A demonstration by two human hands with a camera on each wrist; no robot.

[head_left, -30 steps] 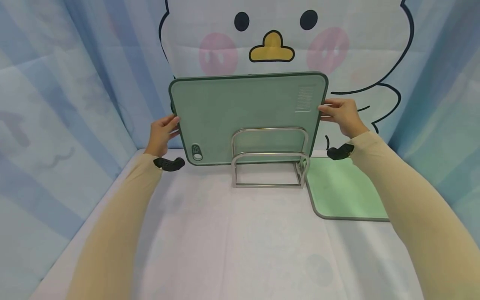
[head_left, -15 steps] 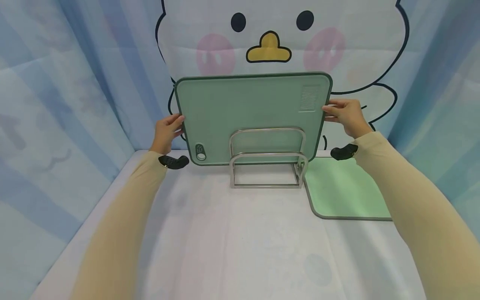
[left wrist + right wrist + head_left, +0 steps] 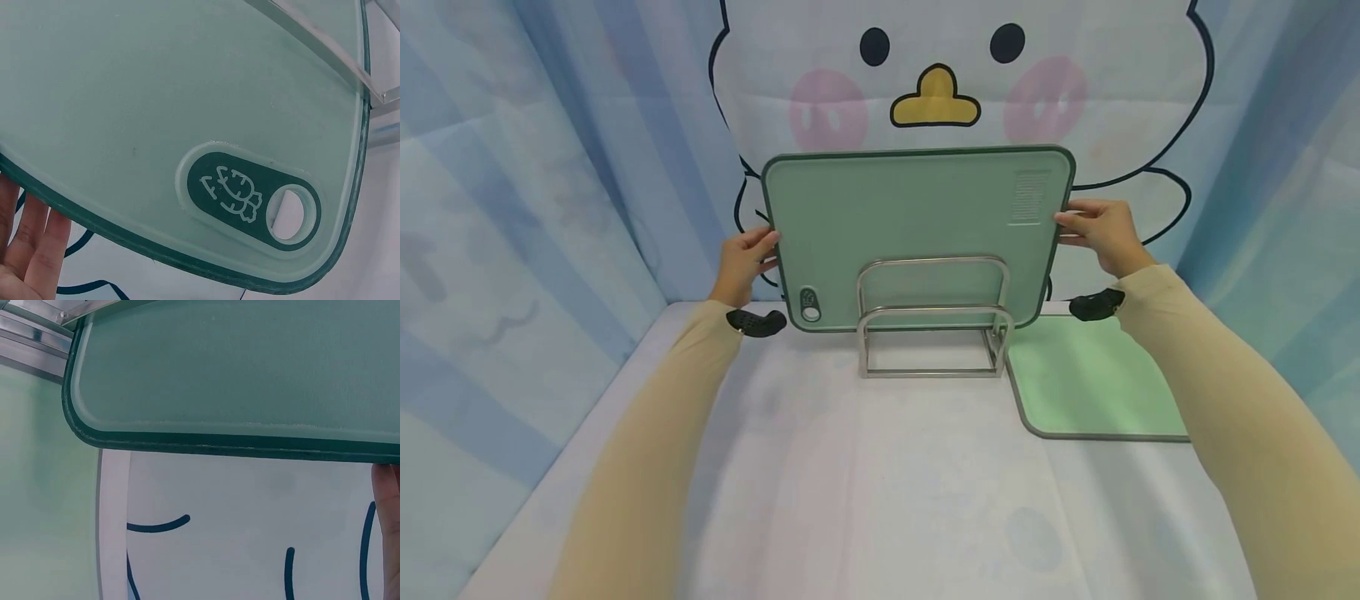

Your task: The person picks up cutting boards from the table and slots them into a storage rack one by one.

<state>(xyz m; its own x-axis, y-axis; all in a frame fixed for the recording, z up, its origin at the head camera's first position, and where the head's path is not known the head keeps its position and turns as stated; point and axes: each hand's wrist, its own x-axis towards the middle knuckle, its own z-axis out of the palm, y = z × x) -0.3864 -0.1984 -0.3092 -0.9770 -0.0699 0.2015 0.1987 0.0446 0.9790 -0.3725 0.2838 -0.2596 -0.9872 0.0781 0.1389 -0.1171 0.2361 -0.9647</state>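
Note:
A green cutting board [image 3: 925, 208] with a darker rim stands upright on its long side, held by both hands. It has an oval hang hole low on the left and a ridged grating patch at upper right. My left hand [image 3: 741, 267] pinches its left edge, and my right hand [image 3: 1101, 233] pinches its right edge. Two hoops of a metal rack [image 3: 934, 311] pass in front of the board's lower half. Whether another hoop lies behind it is hidden. In the left wrist view, fingers [image 3: 47, 256] touch the rim; one finger [image 3: 389, 506] shows under it in the right wrist view.
A light green board [image 3: 1090, 383] with a grey rim lies flat on the white-covered table [image 3: 865, 483], right of the rack and partly behind the right sleeve. Blue patterned curtains [image 3: 512, 208] stand at the sides, and a cartoon-printed cloth [image 3: 970, 50] hangs behind.
Both hands have moved to the right with the cutting board, sliding it sideways behind the rack's hoops. The rack stays on the table. The view has shifted slightly.

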